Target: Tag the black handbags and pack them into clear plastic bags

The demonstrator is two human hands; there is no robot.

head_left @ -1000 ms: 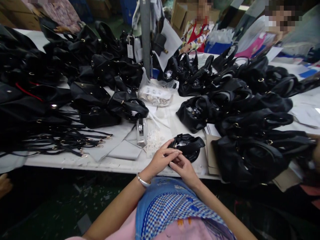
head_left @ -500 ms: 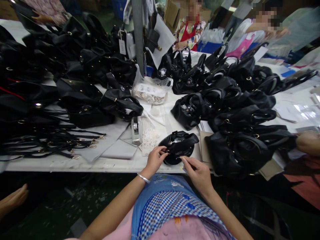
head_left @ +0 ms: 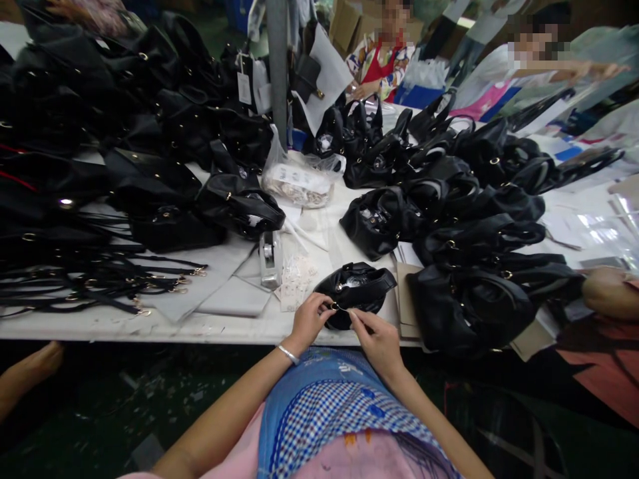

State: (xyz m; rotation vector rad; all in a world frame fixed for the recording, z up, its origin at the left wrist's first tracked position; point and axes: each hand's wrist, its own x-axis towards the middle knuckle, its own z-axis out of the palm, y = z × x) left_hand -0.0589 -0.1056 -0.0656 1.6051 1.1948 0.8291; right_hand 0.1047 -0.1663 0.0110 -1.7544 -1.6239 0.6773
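Note:
A small black handbag (head_left: 372, 283) lies at the table's front edge, with crumpled clear plastic in its opening. My left hand (head_left: 310, 320) is closed on the near side of this bag, thumb and fingertip pinched at a small gold ring. Close beside it, my right hand (head_left: 378, 340) is also pinched shut. A thin pale strand runs from its fingertips towards the gold ring; its kind is too fine to make out. The fingers hide part of the bag's near side.
Many black handbags (head_left: 464, 306) crowd the right, others (head_left: 160, 199) the left. Black straps (head_left: 150, 273) with gold clasps lie front left. A tape dispenser (head_left: 270, 261), a clear plastic bag (head_left: 299, 179) and a metal post (head_left: 277, 73) stand near the middle. Other people surround the table.
My right hand has moved left, closer to my left hand and the gold ring. The small handbag has shifted slightly, showing more of the plastic in its opening.

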